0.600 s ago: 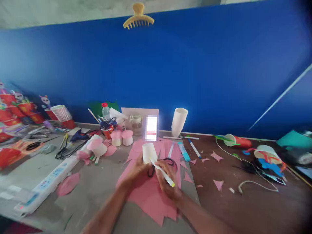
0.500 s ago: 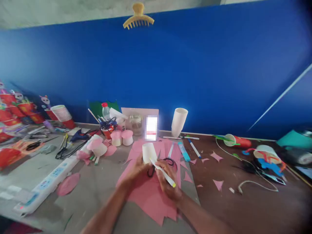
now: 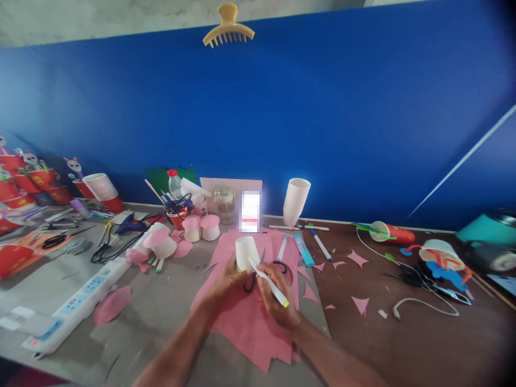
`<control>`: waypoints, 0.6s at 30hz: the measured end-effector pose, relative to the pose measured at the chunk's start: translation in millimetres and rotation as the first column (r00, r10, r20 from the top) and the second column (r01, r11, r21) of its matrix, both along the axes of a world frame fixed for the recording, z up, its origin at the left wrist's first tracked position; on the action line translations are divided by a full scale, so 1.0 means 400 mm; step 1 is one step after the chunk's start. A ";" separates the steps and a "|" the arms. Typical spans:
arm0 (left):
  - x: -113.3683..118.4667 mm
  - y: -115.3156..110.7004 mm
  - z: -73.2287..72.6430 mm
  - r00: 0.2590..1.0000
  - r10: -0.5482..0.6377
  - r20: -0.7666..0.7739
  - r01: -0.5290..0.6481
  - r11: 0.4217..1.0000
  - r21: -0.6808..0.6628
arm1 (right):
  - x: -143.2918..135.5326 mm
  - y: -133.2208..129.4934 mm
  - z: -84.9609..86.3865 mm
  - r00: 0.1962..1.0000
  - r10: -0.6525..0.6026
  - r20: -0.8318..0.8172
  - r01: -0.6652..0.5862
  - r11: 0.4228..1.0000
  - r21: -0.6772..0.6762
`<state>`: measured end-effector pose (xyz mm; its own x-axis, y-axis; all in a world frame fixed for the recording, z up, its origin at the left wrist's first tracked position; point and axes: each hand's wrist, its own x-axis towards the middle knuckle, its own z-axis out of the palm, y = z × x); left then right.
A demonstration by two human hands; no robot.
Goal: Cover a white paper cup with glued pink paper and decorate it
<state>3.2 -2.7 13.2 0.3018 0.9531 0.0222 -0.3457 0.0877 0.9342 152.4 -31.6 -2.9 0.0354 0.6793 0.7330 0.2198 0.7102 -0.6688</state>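
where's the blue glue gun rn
In the head view, the blue glue gun lies on the left side of the table, behind the white power strip and left of the red cup stuffed with pens.

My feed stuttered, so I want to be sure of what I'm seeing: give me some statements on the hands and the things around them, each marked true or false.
1. The right hand holds a marker with a yellow end. True.
2. The left hand holds scissors. False: the left hand holds a white cup.
3. The power strip lies left of the pink paper. True.
4. The red cup at the right stands upright. False: the red cup lies on its side.
5. The tall stack of white cups stands right of the clear jar. True.
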 end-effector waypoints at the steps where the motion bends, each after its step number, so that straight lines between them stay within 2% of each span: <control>1: -0.001 0.002 -0.004 1.000 -0.005 0.007 0.005 1.000 0.005 | 0.000 0.000 0.001 1.000 -0.001 0.001 0.001 1.000 0.005; 5: -0.002 0.007 -0.009 1.000 0.004 0.011 -0.004 1.000 0.017 | -0.001 -0.001 0.004 1.000 -0.002 -0.004 0.002 1.000 0.013; 11: 0.006 0.000 0.007 1.000 0.007 0.010 -0.006 1.000 -0.011 | 0.007 -0.006 -0.007 1.000 0.009 -0.004 -0.009 1.000 -0.018; 18: 0.009 -0.007 0.019 1.000 0.017 -0.006 -0.017 1.000 0.010 | 0.012 -0.002 -0.022 0.999 -0.041 -0.035 0.039 0.998 -0.047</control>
